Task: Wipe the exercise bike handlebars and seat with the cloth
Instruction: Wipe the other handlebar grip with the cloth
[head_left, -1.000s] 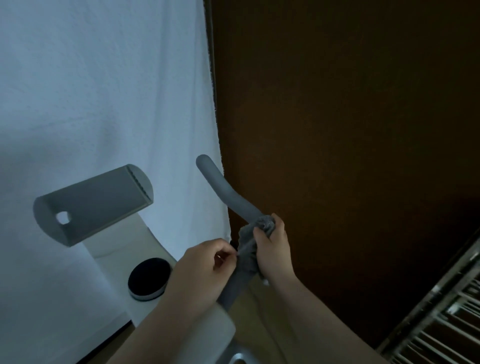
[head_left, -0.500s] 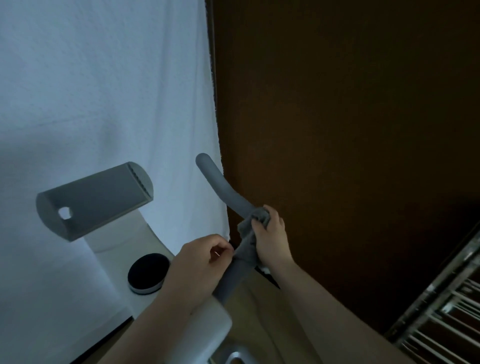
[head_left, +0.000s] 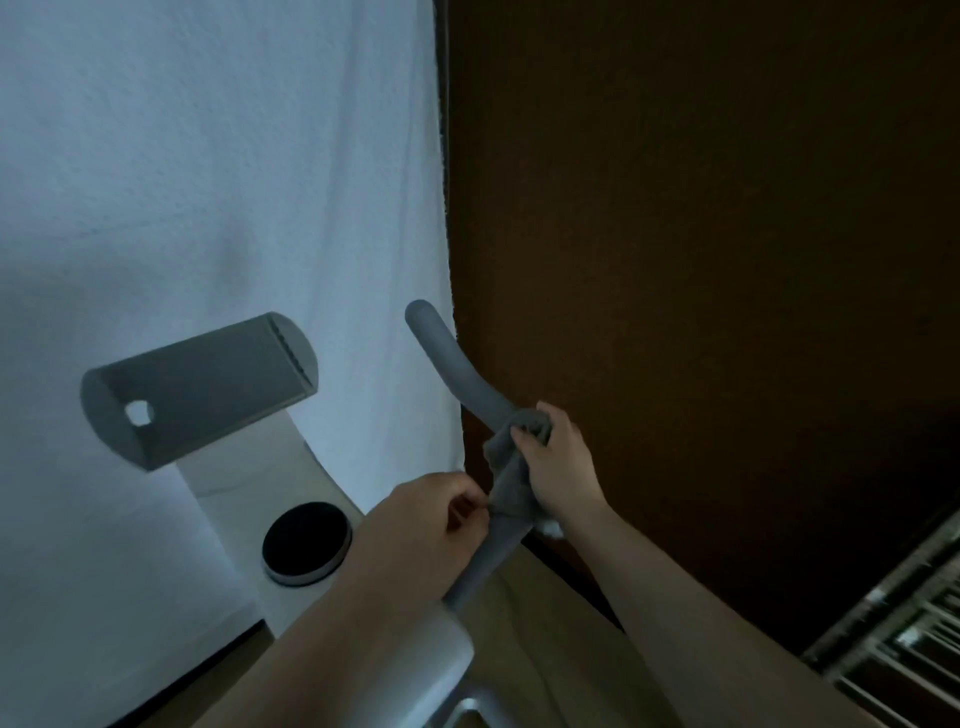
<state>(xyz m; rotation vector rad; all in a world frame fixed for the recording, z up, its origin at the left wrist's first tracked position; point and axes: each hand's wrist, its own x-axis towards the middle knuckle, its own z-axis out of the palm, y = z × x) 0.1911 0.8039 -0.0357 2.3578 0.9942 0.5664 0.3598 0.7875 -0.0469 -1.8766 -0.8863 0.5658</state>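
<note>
A grey curved handlebar (head_left: 452, 358) of the exercise bike rises from the white frame toward the upper left. A grey cloth (head_left: 511, 467) is wrapped round the bar at its middle. My right hand (head_left: 558, 462) grips the cloth and the bar from the right. My left hand (head_left: 431, 514) pinches the lower end of the cloth just left of the bar. The seat is out of view.
A grey tablet holder (head_left: 202, 389) sits on the white bike column (head_left: 249, 478), with a round black knob (head_left: 306, 543) below it. A white curtain (head_left: 208, 156) hangs behind, a dark brown wall (head_left: 701, 260) to the right. A metal rack (head_left: 904, 644) stands at the lower right.
My right hand has slid the cloth a little way up the handlebar. My left hand has kept its pinch on the cloth's lower end.
</note>
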